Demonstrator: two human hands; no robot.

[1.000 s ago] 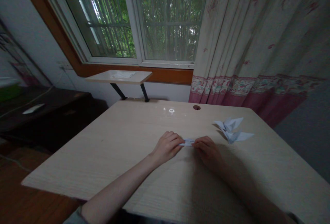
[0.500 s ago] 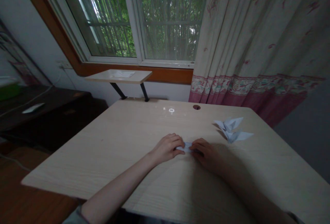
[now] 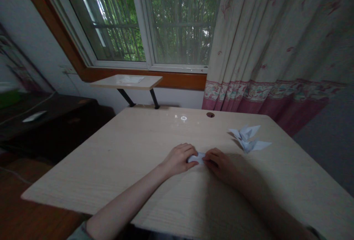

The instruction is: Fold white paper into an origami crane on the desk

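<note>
On my feed, the folded paper (image 3: 200, 158) lies on the table (image 3: 110, 173) between both hands, stretching side to side; the left hand (image 3: 181, 158) pinches its left end, the right hand (image 3: 219, 162) its right, equally near

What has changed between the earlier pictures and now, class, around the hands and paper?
Both hands have come slightly nearer the person, with the small paper. The right hand has moved a little left, towards the left hand, whose thumb and fingers are spread wider. Neither hand has left the paper. The folded paper bird stayed where it was on the table.
</note>
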